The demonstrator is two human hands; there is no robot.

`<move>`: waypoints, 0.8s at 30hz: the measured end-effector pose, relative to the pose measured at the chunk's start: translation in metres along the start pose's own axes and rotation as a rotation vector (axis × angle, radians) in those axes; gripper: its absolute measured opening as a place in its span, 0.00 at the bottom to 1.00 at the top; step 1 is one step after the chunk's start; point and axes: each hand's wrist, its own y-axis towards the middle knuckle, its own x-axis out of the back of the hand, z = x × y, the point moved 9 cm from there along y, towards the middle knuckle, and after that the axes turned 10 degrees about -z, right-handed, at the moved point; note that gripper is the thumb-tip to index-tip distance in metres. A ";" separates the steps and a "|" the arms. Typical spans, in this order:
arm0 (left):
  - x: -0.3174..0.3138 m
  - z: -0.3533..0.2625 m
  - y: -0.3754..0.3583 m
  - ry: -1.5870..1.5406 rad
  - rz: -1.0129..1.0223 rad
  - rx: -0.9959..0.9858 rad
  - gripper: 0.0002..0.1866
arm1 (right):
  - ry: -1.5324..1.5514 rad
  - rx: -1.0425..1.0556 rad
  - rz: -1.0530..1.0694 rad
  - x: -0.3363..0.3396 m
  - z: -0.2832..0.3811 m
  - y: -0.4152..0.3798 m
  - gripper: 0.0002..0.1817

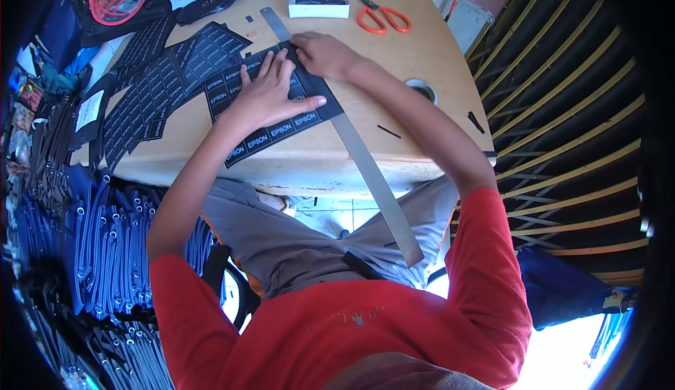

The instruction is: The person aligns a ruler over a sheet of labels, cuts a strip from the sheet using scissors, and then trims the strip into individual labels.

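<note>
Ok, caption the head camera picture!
Left hand on an EPSON sheet, right hand at its edge, metal ruler poking out.

Bright, even light covers the counter (394, 59), with faint shadows. Below and right of it, a white patch (573, 351) is overexposed. Wide-angle distortion bows the striped panel (562, 144) right of the counter; black vignetting rims both sides; lettering on the printed sheet (281, 133) looks crisp.

Wooden table (450, 119): dark printed sheets (158, 84) upper left, ruler (373, 182) mid-frame, white box (318, 10) and orange-handled scissors (377, 10) top centre; ring (433, 92) right of centre, perhaps tape.
</note>
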 end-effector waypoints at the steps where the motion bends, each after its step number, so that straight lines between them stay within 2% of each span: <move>1: 0.000 0.000 0.000 0.010 0.002 0.008 0.61 | 0.015 0.027 -0.060 0.000 0.000 -0.002 0.21; 4: 0.001 -0.002 0.000 0.011 0.073 0.018 0.61 | 0.042 -0.006 -0.052 -0.005 -0.011 -0.003 0.22; 5: -0.003 0.001 0.000 0.001 0.008 0.007 0.61 | 0.044 -0.010 -0.052 -0.007 -0.010 -0.004 0.22; 7: -0.002 0.001 0.001 0.006 0.024 0.010 0.61 | -0.077 0.051 -0.132 -0.003 -0.001 -0.008 0.22; 10: -0.004 0.002 0.001 0.010 0.036 0.011 0.61 | -0.076 0.015 -0.052 -0.002 0.001 -0.008 0.23; 15: -0.002 0.002 0.001 -0.012 0.020 0.011 0.61 | -0.073 0.038 -0.036 0.000 0.006 -0.007 0.22; 17: -0.003 0.002 0.001 -0.027 0.004 -0.011 0.67 | -0.063 0.057 -0.055 0.001 0.006 -0.008 0.22; 21: -0.002 0.002 0.001 -0.027 0.000 -0.009 0.67 | 0.033 0.041 -0.107 0.010 0.004 -0.007 0.20; 24: 0.000 0.000 -0.001 -0.023 0.018 0.016 0.62 | 0.049 0.034 -0.111 0.010 0.005 -0.007 0.19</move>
